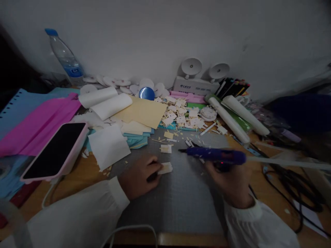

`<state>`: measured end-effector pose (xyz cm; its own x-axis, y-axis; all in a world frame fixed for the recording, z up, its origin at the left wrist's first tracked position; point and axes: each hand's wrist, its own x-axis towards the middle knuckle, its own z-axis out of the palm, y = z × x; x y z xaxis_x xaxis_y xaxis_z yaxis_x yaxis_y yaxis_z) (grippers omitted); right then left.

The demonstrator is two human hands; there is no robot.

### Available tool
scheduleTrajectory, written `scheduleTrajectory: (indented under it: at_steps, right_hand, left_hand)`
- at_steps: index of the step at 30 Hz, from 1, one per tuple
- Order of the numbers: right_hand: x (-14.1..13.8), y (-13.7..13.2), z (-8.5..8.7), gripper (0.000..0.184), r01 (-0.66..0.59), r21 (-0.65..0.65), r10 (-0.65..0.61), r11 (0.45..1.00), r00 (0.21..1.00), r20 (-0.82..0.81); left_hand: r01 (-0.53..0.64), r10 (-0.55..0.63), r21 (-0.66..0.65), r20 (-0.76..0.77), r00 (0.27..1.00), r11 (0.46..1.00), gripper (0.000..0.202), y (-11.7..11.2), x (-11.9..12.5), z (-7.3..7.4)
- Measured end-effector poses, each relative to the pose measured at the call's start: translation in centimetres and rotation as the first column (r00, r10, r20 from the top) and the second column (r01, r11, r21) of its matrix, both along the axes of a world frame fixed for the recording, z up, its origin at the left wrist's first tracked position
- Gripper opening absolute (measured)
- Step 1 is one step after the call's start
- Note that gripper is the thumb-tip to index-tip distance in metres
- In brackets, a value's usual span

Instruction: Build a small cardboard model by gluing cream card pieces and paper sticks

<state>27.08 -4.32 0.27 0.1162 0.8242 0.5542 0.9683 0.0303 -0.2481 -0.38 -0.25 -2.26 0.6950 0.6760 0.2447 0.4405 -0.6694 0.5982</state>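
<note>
With fingers nearly closed, my left hand (pixel 141 176) pinches a flat, pale piece (pixel 167 168); my right hand (pixel 232 182) is curled round a plastic glue gun (pixel 217 155).

Phone (pixel 55 150): laid left on the counter (pixel 77 175)
Bottle (pixel 64 57): stood behind it, near the wall (pixel 144 38)
Heaped pieces (pixel 181 115): spread behind the mat (pixel 186 203) (before the box (pixel 193 84))
Glue gun (pixel 214 155): held right of two separate pieces (pixel 165 148)

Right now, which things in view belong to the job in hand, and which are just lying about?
Likely in the job:
purple glue gun, in right hand
small cream piece, touched by left hand
piled cream pieces

Probably lying about:
phone
plastic bottle
</note>
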Motion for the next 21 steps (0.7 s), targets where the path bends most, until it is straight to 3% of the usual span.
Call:
scheduleTrajectory:
  at_steps: [5, 11, 21]
  right_hand:
    - [-0.8, -0.1, -1.7, 0.020, -0.228, -0.006, 0.224, 0.974, 0.955, 0.194]
    - [-1.1, -0.3, -1.7, 0.023, -0.196, -0.108, 0.216, 0.975, 0.951, 0.221]
    - [-1.6, -0.2, -1.9, 0.023, -0.195, -0.104, 0.215, 0.975, 0.945, 0.247]
  left_hand:
    - [0.005, -0.005, -0.024, 0.005, 1.000, 1.000, 0.023, 0.0, 0.2, 0.2]
    - [0.014, -0.014, -0.030, 0.008, 1.000, 0.999, 0.022, 0.1, 0.2, 0.3]
    - [0.005, -0.005, -0.039, -0.008, 1.000, 0.999, 0.023, 0.0, 0.2, 0.4]
